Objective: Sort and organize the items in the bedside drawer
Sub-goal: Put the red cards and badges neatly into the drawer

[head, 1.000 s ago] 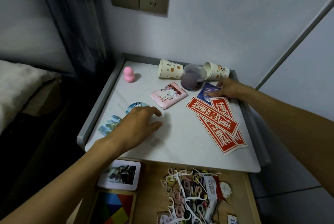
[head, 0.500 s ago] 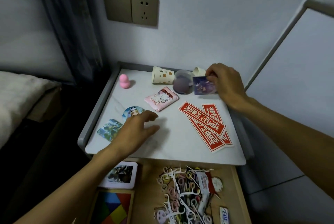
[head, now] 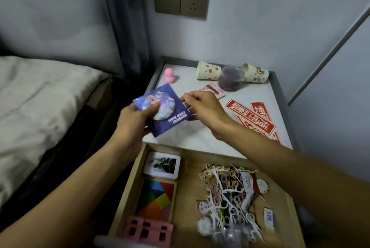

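L hand (head: 136, 119) grips the blue badge packet (head: 172, 119), thumb pressed on top, above the near-left corner of the bedside table top (head: 190, 133), just far of the open drawer (head: 128, 183). R hand (head: 204, 107) sits at the packet's right edge, fingers curled; can't tell if they pinch it. To do it well: keep pkt flat, group w/ other flat bits. Count on top: 2 paper cups (head: 208, 70), 1 lidded tub (head: 230, 79), 1 pink sponge (head: 169, 75), 1 pink sachet (head: 213, 90), approx 3 red stickers (head: 250, 115).

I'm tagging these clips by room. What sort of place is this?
Most likely a bedroom: a bed with pale bedding lies beside a small nightstand whose wooden drawer is open, under a wall socket.
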